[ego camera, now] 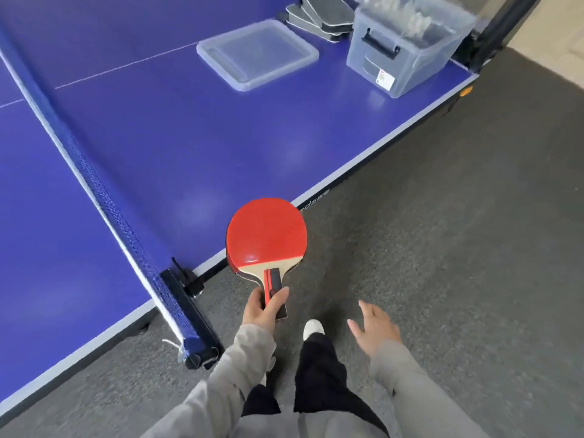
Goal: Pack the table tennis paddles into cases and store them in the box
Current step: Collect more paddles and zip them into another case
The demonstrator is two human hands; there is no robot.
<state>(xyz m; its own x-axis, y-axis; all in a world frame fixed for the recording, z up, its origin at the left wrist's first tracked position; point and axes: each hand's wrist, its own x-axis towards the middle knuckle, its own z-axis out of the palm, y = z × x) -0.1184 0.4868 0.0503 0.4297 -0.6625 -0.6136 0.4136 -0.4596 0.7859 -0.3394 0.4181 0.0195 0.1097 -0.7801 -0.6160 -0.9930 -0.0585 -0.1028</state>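
Head view shows your left hand low down, closed around the handle of the paddles. You hold them flat, red side up, and a second dark edge peeks out under the red one, so it looks like two paddles stacked together. The round red part points away from your hand, up over the edge of the blue table. Your right hand is just to the right of your left hand, a little lower. It is open, with the fingers spread and the palm turned down, and it has hold of nothing. It hangs over the gray floor, not touching anything. Far ahead of your hands, near the far corner of the table, stands the clear box. Its top is open and it has a black handle on the side facing you. Something pale is inside it, but it is too blurry to tell what. The clear lid lies flat on the table just left of the box. Behind the lid and beside the box is a pile of dark gray cases, fanned out one on another. Left of your left hand, the net runs across the table, and its black clamp grips the table edge close to your hand. Under your hands you can see your dark trousers and one white shoe on the floor.
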